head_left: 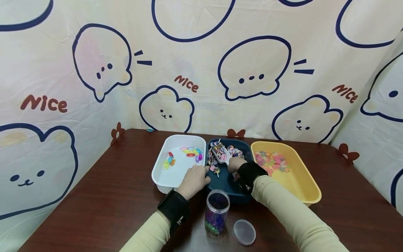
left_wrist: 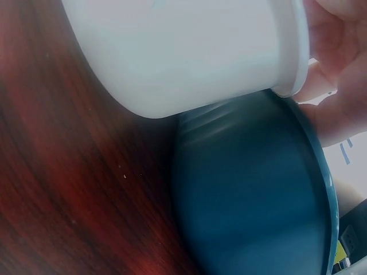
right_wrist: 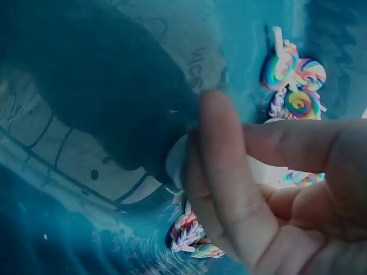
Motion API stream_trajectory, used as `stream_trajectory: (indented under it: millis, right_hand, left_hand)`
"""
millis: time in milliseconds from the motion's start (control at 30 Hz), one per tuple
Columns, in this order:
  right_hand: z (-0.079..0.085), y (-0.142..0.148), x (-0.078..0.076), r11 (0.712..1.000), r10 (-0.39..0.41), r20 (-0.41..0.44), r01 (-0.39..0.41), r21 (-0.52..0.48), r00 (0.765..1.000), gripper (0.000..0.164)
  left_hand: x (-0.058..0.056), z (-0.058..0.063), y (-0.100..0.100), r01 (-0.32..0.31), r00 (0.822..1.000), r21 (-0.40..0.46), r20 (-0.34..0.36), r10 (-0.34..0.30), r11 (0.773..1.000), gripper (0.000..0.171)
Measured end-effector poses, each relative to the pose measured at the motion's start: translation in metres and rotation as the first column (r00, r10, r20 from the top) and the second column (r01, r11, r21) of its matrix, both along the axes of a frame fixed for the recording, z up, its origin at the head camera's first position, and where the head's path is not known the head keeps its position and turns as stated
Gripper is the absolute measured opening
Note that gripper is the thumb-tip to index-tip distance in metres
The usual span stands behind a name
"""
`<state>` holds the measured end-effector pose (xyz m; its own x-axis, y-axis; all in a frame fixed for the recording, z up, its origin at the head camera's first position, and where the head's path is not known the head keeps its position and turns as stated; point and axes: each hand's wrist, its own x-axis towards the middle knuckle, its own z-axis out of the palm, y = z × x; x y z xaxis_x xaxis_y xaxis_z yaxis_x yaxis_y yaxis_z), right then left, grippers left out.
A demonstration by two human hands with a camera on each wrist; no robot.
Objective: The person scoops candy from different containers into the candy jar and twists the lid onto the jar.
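Note:
My right hand (head_left: 237,166) grips the handle of a white scoop (head_left: 223,155) inside the dark blue tub (head_left: 229,196). Swirl-patterned lollipop pieces lie heaped in the scoop's bowl. More lollipop pieces (right_wrist: 302,103) lie in the tub around it; part of the handle is hidden by curled fingers in the right wrist view. Where the white tub (head_left: 160,180) meets the blue one, my left hand (head_left: 194,179) holds the blue tub's near rim, its fingers bent over the adjoining edges. The left wrist view shows both tubs' outer walls, with fingers at their rims.
A yellow tub (head_left: 300,183) with pastel translucent pieces (head_left: 272,162) stands at the right. Colourful beads (head_left: 192,153) lie in the white tub. In front stands an uncapped clear jar (head_left: 217,213), partly filled with purple and green pieces, beside its lid (head_left: 244,232). A printed curtain backs the table.

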<state>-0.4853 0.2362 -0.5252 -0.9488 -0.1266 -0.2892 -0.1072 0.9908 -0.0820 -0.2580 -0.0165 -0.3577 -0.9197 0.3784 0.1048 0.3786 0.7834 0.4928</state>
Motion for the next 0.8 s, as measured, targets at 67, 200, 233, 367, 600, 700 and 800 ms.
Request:
stream_trajectory:
  millis: [67,200,233,367,600,700,800]
  right_hand:
    - [0.014,-0.004,0.013,1.000,-0.007,0.039,0.008,-0.024,0.999,0.009]
    - [0.046,-0.013,0.042,0.995,-0.034,0.172,0.049,-0.086,0.985,0.009]
    - [0.038,-0.008,0.034,0.998,-0.007,0.167,0.016,-0.053,0.986,0.006]
    - [0.024,0.001,0.016,1.000,0.029,0.206,-0.027,-0.013,0.978,0.008]
    - [0.034,0.006,0.009,0.989,0.130,0.263,-0.144,0.034,0.956,0.016]
    - [0.038,0.005,0.012,0.981,0.160,0.230,-0.181,0.070,0.960,0.016]
    - [0.024,0.010,0.001,0.989,0.118,0.225,-0.135,0.063,0.967,0.009]
  left_hand:
    - [0.001,0.001,0.000,-0.002,1.000,-0.001,0.003,0.002,1.000,0.037]
    - [0.002,0.003,0.000,-0.005,1.000,0.007,0.024,0.004,1.000,0.037]
    - [0.003,0.003,0.000,-0.005,1.000,0.008,0.027,0.005,1.000,0.037]
    - [0.002,0.003,0.000,-0.006,0.999,0.014,0.034,0.006,1.000,0.038]
    - [0.001,0.003,0.000,0.002,1.000,0.043,0.015,-0.003,0.999,0.034]
    - [0.001,0.002,0.000,0.009,1.000,0.043,0.005,-0.009,0.999,0.033]
    - [0.002,0.002,0.000,0.012,1.000,0.048,0.007,-0.012,0.999,0.033]
